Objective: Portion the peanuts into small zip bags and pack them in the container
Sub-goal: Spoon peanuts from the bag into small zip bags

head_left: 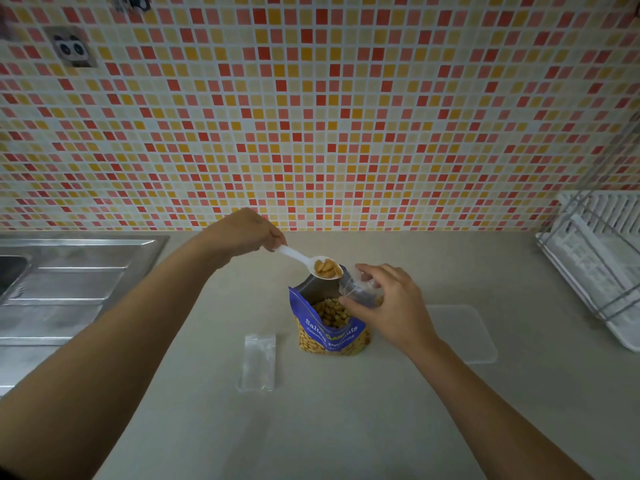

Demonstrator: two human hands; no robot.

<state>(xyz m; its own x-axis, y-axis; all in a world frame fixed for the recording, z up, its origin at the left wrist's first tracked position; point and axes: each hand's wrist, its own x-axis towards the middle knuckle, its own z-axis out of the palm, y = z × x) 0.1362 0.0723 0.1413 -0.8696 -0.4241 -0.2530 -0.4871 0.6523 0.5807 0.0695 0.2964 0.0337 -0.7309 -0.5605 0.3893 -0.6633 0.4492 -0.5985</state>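
Counter (346,427) lies open in front; peanut bag (332,330), sink (69,289), rack (595,271) block elsewhere.

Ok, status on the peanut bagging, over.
Left hand grips spoon, loaded with peanuts. Right hand holds small zip bag at spoon tip, above open peanut pouch. Nothing blocking the pour.

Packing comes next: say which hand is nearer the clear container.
Right. The right hand, holding a small zip bag, is left of the clear container; the left hand, gripping the spoon, is farther left, past the peanut bag.
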